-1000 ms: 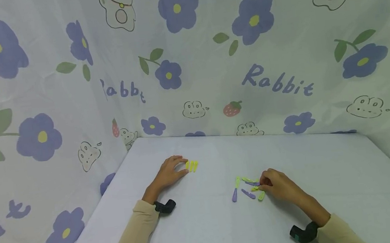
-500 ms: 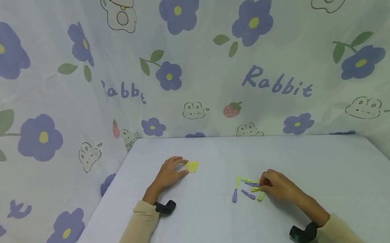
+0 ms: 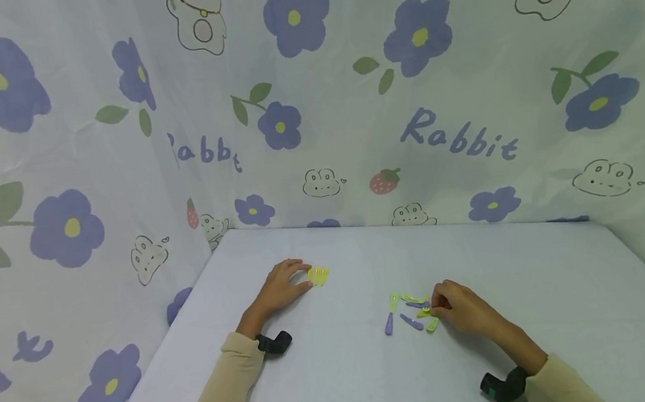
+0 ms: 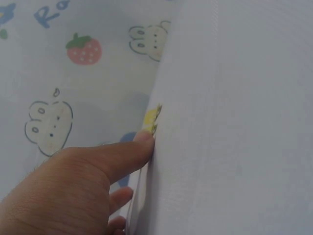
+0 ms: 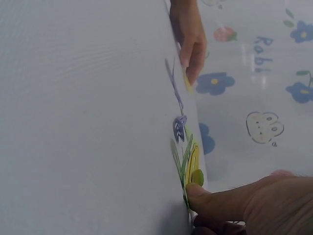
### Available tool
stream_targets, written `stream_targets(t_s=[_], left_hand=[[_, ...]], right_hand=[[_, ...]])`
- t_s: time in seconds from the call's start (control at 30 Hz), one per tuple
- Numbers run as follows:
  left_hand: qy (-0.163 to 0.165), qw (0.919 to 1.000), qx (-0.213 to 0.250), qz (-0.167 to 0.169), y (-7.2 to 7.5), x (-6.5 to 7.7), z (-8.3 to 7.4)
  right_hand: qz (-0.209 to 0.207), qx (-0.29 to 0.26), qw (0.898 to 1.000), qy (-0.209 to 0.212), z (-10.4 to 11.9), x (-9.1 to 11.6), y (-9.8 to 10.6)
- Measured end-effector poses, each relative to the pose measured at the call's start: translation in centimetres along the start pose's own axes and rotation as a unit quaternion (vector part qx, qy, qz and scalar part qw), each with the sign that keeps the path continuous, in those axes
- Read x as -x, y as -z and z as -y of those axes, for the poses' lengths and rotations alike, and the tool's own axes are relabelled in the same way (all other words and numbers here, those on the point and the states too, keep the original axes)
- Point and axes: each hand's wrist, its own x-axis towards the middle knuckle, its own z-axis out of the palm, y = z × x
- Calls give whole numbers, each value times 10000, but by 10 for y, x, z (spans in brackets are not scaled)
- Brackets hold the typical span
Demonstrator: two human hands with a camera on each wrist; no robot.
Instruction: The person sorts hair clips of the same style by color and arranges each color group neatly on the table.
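Note:
My left hand (image 3: 282,286) rests at the far left, thumb and forefinger spread at the two ends of the leftmost clip in a row of yellow hair clips (image 3: 318,276). In the left wrist view its thumb overlaps the row. To the right, my right hand (image 3: 460,305) pinches a yellow hair clip (image 5: 193,159) at the edge of a loose group. Around these fingertips lie purple hair clips (image 3: 411,321) and green hair clips (image 3: 432,325), some overlapping. The other fingers of the right hand are mostly hidden behind its thumb in the right wrist view.
A white cloth covers the table (image 3: 342,371). Behind and left of it hangs a printed curtain (image 3: 338,126) with flowers and rabbits. One green clip (image 3: 394,301) and one purple clip (image 3: 389,324) lie end to end at the group's left side.
At my right fingertips the yellow clip and a neighbouring purple clip have shifted slightly. My left hand and the yellow row stay in place.

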Motion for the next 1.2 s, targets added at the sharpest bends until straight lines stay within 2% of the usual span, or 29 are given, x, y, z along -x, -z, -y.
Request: stream_targets(t_s=[0.3, 0.6, 0.73, 0.93, 1.03, 1.2], left_hand=[[98, 9999, 45, 40, -3, 0, 4], [54, 10000, -39, -9, -2, -1, 4], [59, 9999, -94, 14, -2, -1, 3], [110, 9999, -33, 28, -1, -2, 2], [121, 9999, -18, 30, -2, -2, 2], [143, 9999, -60, 24, -3, -2, 2]], right_hand=[[162, 160, 9996, 181, 1, 1, 3], [269, 252, 9972, 656, 7, 3, 8], [49, 138, 9952, 968, 10, 4, 11], [-678, -112, 9890, 1308, 15, 5, 12], [-913, -225, 9853, 1428, 14, 4, 12], [-1046, -747, 9843, 1213, 10, 2, 11]])
